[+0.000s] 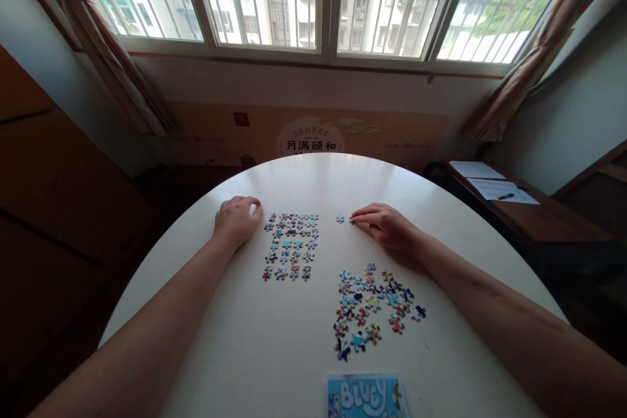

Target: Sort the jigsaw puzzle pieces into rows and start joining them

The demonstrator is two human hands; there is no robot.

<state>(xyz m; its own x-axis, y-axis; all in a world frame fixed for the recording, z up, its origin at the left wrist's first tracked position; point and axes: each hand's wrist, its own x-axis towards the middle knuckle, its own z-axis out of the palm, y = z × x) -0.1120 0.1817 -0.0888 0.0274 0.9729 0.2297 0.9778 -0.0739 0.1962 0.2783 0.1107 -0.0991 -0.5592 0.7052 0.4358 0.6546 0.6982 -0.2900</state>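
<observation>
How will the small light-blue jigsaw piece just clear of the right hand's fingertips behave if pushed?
The jigsaw piece looks thin and flat, so it should slide rather than roll. The smooth, shiny white round table probably offers little grip. Being much smaller than the right hand, the piece is likely light.

reaches forward with left forearm and right forearm, both bare, set wide apart at the near end and closer together toward the hands. slants the left one up and to the right, with little bend at the left wrist. holds the left hand back upward, with fingers loosely curled and thumb and forefinger rounded about a small gap. points the right hand across to the left, with fingertips close together and lowered.
</observation>
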